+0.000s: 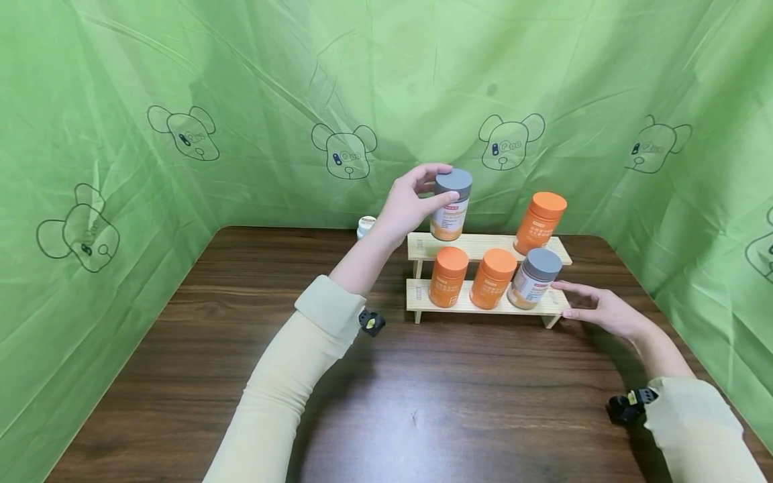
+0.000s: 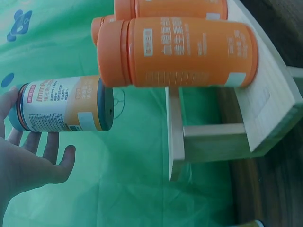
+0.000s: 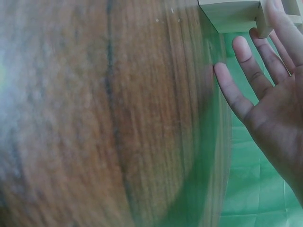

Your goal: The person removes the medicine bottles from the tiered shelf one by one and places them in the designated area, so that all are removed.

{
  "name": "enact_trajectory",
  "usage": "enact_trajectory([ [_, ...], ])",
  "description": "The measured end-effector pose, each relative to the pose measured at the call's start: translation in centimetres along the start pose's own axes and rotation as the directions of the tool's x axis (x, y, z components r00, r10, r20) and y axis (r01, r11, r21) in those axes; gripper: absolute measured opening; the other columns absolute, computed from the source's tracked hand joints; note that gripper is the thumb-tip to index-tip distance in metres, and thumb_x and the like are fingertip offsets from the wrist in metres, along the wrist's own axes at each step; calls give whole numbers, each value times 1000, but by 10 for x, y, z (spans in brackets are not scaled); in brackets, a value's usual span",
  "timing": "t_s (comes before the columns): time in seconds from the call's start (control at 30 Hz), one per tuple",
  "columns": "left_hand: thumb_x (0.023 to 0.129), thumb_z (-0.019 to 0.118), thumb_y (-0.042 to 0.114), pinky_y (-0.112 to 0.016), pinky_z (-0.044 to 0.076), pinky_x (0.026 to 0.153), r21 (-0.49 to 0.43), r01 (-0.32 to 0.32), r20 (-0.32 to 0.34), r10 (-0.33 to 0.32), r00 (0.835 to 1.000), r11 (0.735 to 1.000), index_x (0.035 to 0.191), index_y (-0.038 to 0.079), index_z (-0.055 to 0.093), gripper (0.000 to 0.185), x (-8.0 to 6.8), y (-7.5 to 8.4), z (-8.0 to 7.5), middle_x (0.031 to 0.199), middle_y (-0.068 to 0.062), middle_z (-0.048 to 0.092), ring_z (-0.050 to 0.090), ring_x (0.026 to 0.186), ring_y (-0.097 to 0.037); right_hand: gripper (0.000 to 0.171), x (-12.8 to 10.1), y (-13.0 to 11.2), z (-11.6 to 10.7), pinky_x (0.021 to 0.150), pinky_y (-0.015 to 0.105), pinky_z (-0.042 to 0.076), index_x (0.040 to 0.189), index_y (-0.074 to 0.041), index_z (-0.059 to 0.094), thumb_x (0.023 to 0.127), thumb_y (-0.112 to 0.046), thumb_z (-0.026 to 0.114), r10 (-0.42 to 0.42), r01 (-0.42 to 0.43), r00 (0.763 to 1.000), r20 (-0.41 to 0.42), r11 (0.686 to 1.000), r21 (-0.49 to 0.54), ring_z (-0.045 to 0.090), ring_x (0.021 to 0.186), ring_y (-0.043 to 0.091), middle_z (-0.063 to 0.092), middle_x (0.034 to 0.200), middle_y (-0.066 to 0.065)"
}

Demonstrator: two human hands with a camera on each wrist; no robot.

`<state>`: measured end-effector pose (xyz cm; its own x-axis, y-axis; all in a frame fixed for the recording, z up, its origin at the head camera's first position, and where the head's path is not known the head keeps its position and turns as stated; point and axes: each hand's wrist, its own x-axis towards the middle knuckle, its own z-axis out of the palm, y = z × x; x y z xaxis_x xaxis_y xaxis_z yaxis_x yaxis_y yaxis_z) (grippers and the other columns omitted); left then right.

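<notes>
My left hand [image 1: 407, 204] pinches the grey-lidded bottle [image 1: 451, 204] upright at the rack's [image 1: 483, 247] upper shelf, seemingly just above it; my right hand [image 1: 594, 308], fingers spread, rests against the lower shelf's end.

A small white jar [image 1: 366, 226] at eleven o'clock of the wooden shelf [image 1: 483, 305] is half hidden by the left hand [image 1: 406, 208]; its label is unreadable. The tabletop [image 3: 94, 118] in the right wrist view is blurred.
</notes>
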<state>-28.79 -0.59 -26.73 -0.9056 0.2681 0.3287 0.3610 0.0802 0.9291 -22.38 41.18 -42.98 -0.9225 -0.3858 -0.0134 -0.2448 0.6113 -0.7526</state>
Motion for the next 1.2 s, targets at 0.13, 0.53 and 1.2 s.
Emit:
enact_trajectory([
  [0.13,80,77,23,-34,47,90,14,-11,-10,12,1000,1000,122,22,61,45,-3,-1,-10,121,6,62,56,107,-13,58,0,1,0,79,18,48,142,-11,42,89,-16,65,-6,6,1000,-3,1000,-3,61,96,10,53,128,1],
  [0.53,84,72,15,-35,47,93,43,-8,-50,10,999,999,124,12,59,42,-27,22,-39,123,-3,62,57,110,-21,58,1,1,-1,78,18,47,142,-13,43,89,-18,66,3,-3,1000,-7,1000,-19,61,95,9,53,128,-2],
  [1.2,81,75,15,-37,46,94,-3,-112,-126,110,986,994,122,12,61,43,-28,-17,-90,122,-5,61,58,109,-18,58,0,1,-1,80,17,47,142,-10,42,89,-16,65,3,-3,1000,3,1000,22,60,97,5,50,130,-5],
])
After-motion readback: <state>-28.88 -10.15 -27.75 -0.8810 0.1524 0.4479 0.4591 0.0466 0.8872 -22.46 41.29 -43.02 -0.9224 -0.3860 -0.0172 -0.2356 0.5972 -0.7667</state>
